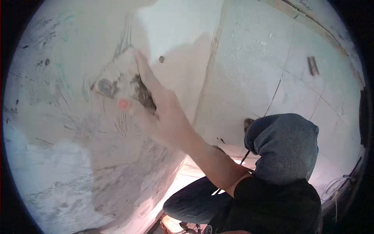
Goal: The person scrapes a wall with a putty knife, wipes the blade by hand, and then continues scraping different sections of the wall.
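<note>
My right hand (165, 115) is closed around a putty knife (126, 66) whose wide blade is smeared with whitish paste. The blade lies against a pale plastered surface (54, 93), its far edge slanting from lower left to upper right. My thumb presses on the near side of the blade, while the index finger stretches along its right edge. A dark part of the tool shows between thumb and index finger; the other fingers are hidden. Streaks and ridges mark the plaster around the blade. My left hand is out of view.
A small dark hole (161, 59) is in the surface right of the blade. Pale floor tiles (300, 89) extend to the right, with a small brownish piece (313, 65) on them. My denim-covered knee (286, 146) is close to my arm. Thin cables (337, 187) lie at the far right.
</note>
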`<move>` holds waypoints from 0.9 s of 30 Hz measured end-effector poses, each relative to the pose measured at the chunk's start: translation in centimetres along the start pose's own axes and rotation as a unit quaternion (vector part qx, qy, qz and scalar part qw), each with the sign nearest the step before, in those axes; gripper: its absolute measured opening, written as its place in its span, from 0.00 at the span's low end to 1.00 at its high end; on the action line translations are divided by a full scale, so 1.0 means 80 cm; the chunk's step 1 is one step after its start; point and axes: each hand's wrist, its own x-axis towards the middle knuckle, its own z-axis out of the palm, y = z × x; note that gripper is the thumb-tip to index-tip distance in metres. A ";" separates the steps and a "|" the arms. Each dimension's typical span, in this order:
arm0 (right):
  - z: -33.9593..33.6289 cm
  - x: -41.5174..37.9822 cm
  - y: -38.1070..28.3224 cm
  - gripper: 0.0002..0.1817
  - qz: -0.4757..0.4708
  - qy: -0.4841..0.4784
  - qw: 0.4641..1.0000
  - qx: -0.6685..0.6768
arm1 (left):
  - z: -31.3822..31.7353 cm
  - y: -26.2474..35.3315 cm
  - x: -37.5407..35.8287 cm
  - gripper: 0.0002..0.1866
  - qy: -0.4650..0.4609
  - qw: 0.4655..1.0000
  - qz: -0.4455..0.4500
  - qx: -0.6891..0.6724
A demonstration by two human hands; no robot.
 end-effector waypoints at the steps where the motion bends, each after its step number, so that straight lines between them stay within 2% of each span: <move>1: -0.005 0.002 -0.007 0.49 0.073 -0.035 0.997 -0.007 | 0.003 0.005 0.001 0.37 0.011 0.999 0.004 -0.033; 2: 0.003 -0.006 0.003 0.49 0.074 -0.036 0.997 -0.005 | 0.005 0.009 0.003 0.36 0.025 0.997 0.005 -0.067; 4: 0.022 -0.019 0.020 0.49 -0.091 0.042 0.995 -0.027 | -0.001 0.011 0.005 0.36 0.017 0.999 0.004 -0.031; 5: 0.016 -0.018 0.018 0.49 -0.096 0.042 0.994 -0.030 | -0.001 0.013 0.002 0.36 0.007 1.000 0.003 0.002; 7: 0.008 -0.025 0.010 0.49 0.037 -0.041 0.998 -0.029 | 0.003 0.014 -0.002 0.35 0.006 1.000 0.006 0.004; 8: 0.012 -0.033 0.014 0.49 0.050 -0.043 0.998 -0.022 | -0.002 0.011 0.000 0.35 -0.002 1.000 0.014 0.012; 11: 0.024 -0.038 0.030 0.50 0.030 -0.004 0.999 0.045 | 0.000 0.010 -0.001 0.36 0.005 0.999 -0.003 -0.035; 13: 0.028 -0.032 0.042 0.50 -0.090 0.043 0.994 -0.039 | 0.005 0.018 0.001 0.36 0.018 0.997 0.009 -0.071; 14: 0.028 -0.034 0.041 0.50 -0.086 0.045 0.995 -0.035 | 0.005 0.018 0.002 0.36 0.025 0.994 0.023 -0.105; 16: 0.026 -0.042 0.033 0.51 -0.003 0.009 0.999 0.038 | 0.002 0.012 0.001 0.37 0.015 0.995 0.016 -0.099; 17: 0.027 -0.045 0.034 0.51 0.001 0.008 0.999 0.044 | 0.002 0.011 0.001 0.37 0.016 0.995 -0.005 -0.096; 21: 0.023 -0.042 0.027 0.52 0.021 -0.020 1.000 0.003 | 0.003 0.011 -0.002 0.37 0.033 0.991 0.010 -0.132; 23: 0.028 -0.050 0.032 0.52 0.045 -0.027 0.999 -0.005 | -0.006 0.015 0.003 0.37 0.004 0.999 -0.002 -0.044; 25: 0.040 -0.051 0.048 0.52 -0.063 0.061 0.996 -0.007 | -0.006 0.017 0.004 0.37 0.003 1.000 0.001 -0.017; 27: 0.034 -0.045 0.053 0.53 -0.058 0.049 0.997 -0.019 | -0.001 0.012 0.001 0.38 0.000 1.000 0.007 0.007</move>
